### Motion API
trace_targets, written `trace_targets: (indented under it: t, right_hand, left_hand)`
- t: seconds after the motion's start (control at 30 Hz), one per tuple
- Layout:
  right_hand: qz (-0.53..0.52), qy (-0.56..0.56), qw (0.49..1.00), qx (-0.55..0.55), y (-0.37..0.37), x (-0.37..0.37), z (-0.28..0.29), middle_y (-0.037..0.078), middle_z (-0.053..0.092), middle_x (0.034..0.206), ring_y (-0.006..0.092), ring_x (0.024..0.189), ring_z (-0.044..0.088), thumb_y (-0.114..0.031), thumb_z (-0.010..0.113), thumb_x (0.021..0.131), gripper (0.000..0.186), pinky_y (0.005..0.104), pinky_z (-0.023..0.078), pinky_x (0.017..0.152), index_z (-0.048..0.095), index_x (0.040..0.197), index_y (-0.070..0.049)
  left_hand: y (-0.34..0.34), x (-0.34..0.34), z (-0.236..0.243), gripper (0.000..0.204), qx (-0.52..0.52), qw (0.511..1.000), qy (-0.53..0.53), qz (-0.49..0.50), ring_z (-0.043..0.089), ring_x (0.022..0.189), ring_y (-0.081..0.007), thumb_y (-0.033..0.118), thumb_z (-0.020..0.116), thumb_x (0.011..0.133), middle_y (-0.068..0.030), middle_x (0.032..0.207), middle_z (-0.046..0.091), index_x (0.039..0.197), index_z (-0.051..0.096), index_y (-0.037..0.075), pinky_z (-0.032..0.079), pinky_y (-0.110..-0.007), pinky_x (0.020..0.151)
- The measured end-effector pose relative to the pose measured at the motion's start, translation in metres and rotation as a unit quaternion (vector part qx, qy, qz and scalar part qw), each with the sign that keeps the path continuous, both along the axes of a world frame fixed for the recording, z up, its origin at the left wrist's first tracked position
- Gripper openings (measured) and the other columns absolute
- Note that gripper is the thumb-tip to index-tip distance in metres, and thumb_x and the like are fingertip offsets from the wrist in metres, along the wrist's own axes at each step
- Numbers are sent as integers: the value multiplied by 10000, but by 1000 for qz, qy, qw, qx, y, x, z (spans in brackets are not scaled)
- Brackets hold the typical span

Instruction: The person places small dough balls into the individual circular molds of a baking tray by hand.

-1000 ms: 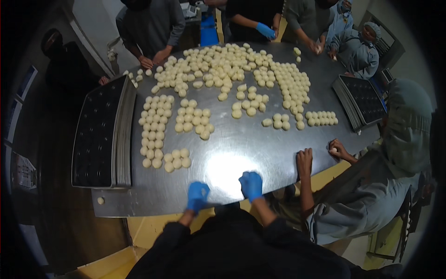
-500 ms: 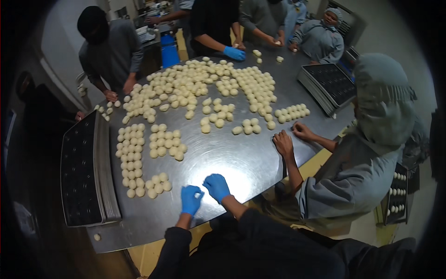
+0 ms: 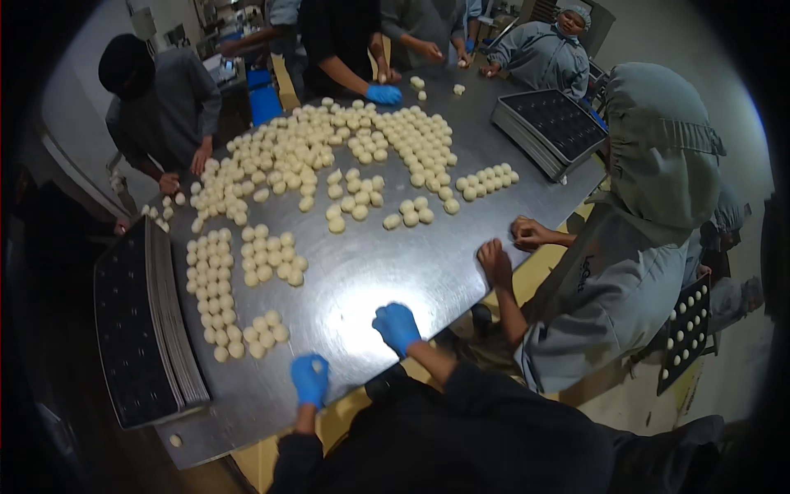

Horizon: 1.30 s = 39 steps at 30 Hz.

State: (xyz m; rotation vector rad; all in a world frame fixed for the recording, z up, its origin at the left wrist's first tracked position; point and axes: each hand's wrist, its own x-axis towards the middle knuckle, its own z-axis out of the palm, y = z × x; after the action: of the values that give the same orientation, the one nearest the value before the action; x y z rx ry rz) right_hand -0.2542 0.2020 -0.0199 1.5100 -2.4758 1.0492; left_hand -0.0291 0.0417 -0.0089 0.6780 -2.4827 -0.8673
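Note:
My left hand [image 3: 309, 380], in a blue glove, is raised near the front edge of the steel table, its fingers curled. A small pale piece, seemingly a dough ball [image 3: 318, 365], shows between thumb and fingers. My right hand [image 3: 397, 328], also blue-gloved, rests cupped and closed on the brightly lit part of the tabletop; anything under its palm is hidden. Nearest my left hand is a small cluster of round dough balls [image 3: 266, 333]. Beside it, long rows of dough balls [image 3: 212, 284] line up. A big heap of dough balls [image 3: 280, 156] covers the far side.
Dark-cupped baking trays [image 3: 136, 329] are stacked at the left edge of the steel table [image 3: 346, 272]; another tray stack [image 3: 551, 128] stands far right. A hooded co-worker [image 3: 609, 272] works close on my right. Several other people stand along the far side. One dough ball [image 3: 175, 440] lies at the near-left corner.
My left hand has drawn back toward the table's front edge and left, away from my right hand. My right hand stays closed on the table. The whole view has shifted slightly.

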Motion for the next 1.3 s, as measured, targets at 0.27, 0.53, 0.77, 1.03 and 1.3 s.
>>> trace_targets:
  t: [0.27,0.53,0.77,1.03,1.3]
  right_hand:
    - [42,-141,988,-53,-32,-25,-30,154,658,799,305,816,623,-198,678,774,119,409,491,802,685,741,-84]
    - [18,-58,998,13,-59,8,26,78,669,820,277,873,620,-203,715,776,110,423,441,858,708,752,-96]
    - [28,-103,994,4,-13,27,11,119,661,753,312,832,631,-210,671,808,125,415,489,764,699,738,-110]
    - [-52,-21,993,108,-9,13,20,103,668,770,322,770,631,-248,719,752,172,443,502,723,690,692,-90]
    - [-28,7,998,59,-37,-24,30,102,687,804,296,814,652,-271,670,813,191,439,498,755,723,744,-101]
  left_hand:
    - [-18,-75,34,153,-5,999,-37,10,594,749,-358,214,781,721,-138,743,642,709,676,104,423,-459,721]
    - [-14,-86,-1,125,6,995,90,-33,615,690,-327,139,770,707,-137,732,666,704,681,52,466,-405,684]
    - [17,-31,3,105,-62,998,15,-8,595,780,-336,121,732,731,-130,743,635,695,648,70,415,-440,809]
    - [-3,-12,-23,140,17,998,57,19,598,736,-350,119,778,708,-129,755,657,703,650,61,427,-444,753]
    - [-19,-60,13,118,6,999,15,39,583,761,-351,96,762,705,-121,732,642,690,648,70,409,-443,762]
